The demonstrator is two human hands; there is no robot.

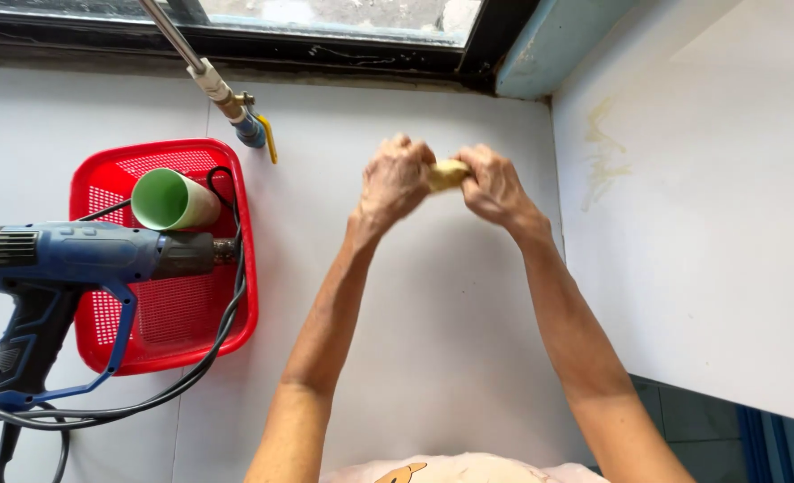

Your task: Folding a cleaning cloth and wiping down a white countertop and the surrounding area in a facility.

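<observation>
Both of my hands are raised over a white surface and meet around a small pale yellow lump (449, 173). My left hand (394, 179) is closed on its left end. My right hand (495, 183) is closed on its right end. Most of the lump is hidden by my fingers, so its shape is unclear.
A red perforated tray (178, 322) lies at the left with a green cup (171, 200) on its side in it. A blue heat gun (66, 268) rests across the tray, its black cord (222, 326) looping down. A pipe with a yellow-handled valve (246, 125) hangs below the window. A white wall (710, 224) stands at the right.
</observation>
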